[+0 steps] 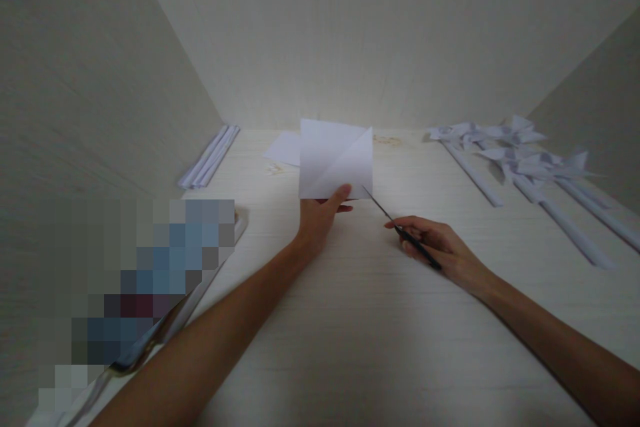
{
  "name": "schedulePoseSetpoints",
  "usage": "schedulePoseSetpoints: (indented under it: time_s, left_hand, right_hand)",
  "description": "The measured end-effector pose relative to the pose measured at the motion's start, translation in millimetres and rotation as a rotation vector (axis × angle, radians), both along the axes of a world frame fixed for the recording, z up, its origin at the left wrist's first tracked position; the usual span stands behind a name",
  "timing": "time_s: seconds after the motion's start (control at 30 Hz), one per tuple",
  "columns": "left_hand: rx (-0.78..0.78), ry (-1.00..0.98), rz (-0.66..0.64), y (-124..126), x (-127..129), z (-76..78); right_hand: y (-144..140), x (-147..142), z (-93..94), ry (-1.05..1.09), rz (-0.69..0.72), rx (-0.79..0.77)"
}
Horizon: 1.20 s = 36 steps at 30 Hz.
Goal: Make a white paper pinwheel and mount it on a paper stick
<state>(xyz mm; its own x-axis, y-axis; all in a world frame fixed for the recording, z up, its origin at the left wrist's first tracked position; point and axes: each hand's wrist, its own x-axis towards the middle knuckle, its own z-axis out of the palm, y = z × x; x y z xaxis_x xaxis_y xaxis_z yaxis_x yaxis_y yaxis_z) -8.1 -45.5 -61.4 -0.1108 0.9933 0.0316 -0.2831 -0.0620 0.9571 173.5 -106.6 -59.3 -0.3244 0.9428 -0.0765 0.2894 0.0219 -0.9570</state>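
My left hand (320, 217) pinches a white square sheet of paper (334, 160) at its lower edge, thumb in front and fingers behind. A diagonal crease runs across the sheet. In my right hand (445, 250) is what looks like a pair of scissors (417, 247), seen edge-on, with dark handles and a thin metal blade. The blade's tip points up and left, at the sheet's lower right corner; whether it touches the paper I cannot tell. Another piece of white paper (284, 149) lies on the table, partly hidden behind the held sheet.
Several paper pinwheels (520, 163) on rolled paper sticks lie at the right. White paper rolls (210, 157) rest at the back left. Small pale bits (387, 141) lie near the back wall (340, 33). A blurred-out object (170, 267) stands at the left of the pale table (340, 333).
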Motion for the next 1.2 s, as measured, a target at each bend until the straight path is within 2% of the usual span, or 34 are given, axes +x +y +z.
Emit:
schedulePoseSetpoints:
  time_s: [0.53,1.2]
  left_hand:
    - [0.011,-0.031,-0.067,0.3,-1.1,-2.0]
    - [0.007,-0.039,-0.066,0.6,-1.9,-1.4]
  right_hand:
    - [0.5,1.7,-2.5,0.004,-0.001,0.000]
    - [0.4,0.1,-3.1,-0.008,-0.036,0.025]
